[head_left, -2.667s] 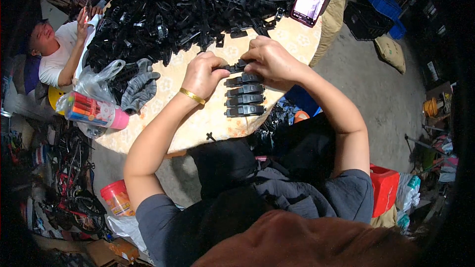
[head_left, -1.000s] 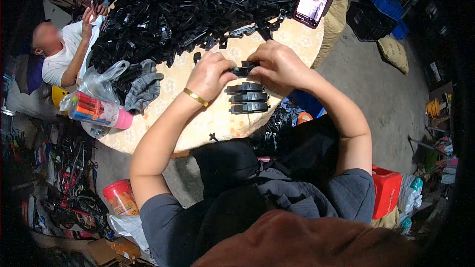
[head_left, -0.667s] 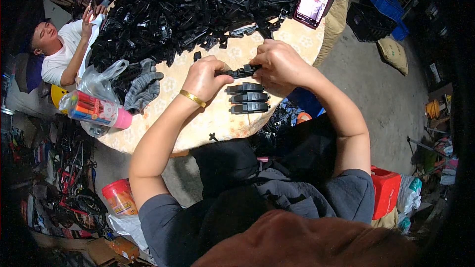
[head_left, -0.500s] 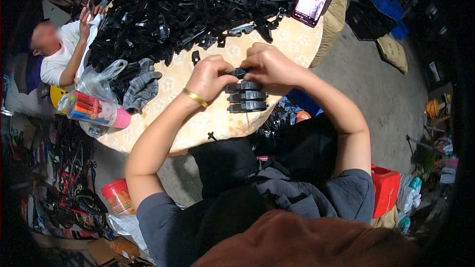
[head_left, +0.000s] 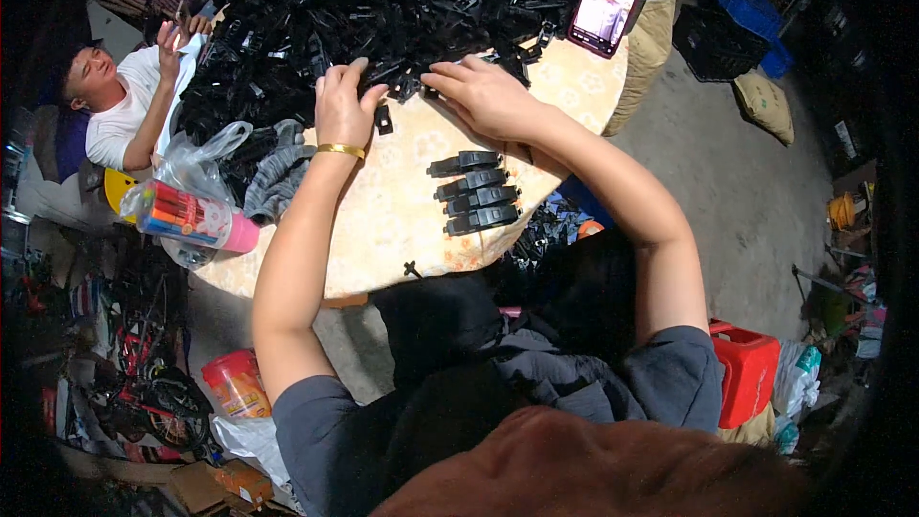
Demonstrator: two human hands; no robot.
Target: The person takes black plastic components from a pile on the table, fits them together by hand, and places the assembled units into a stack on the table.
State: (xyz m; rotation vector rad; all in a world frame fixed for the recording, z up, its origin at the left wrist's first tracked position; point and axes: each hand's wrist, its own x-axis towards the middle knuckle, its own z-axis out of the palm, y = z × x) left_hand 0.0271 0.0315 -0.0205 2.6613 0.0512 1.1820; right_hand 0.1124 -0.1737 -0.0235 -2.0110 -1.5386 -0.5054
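Note:
A big pile of black plastic clip-like pieces [head_left: 287, 33] covers the far part of the table. My left hand [head_left: 343, 113], with a yellow band at its wrist, rests at the pile's near edge, fingers spread. A loose small black piece [head_left: 384, 120] lies just right of its thumb. To the right, my right hand [head_left: 483, 96] reaches over the pile's edge with fingers stretched out; its fingertips are close to black pieces, and I see nothing gripped. Nearer to me, several long black clip-like pieces [head_left: 479, 199] lie side by side in a row.
On the patterned tablecloth [head_left: 383, 220] lie a grey knitted glove [head_left: 273, 182], a clear cup of coloured pens [head_left: 196, 215] and a tiny black piece [head_left: 412, 269]. A lit phone [head_left: 605, 5] stands at the far right. Another person [head_left: 124, 101] sits at the left.
Both hands have left the far end of the row, where a black piece now lies released. They have moved away and apart to the pile's edge.

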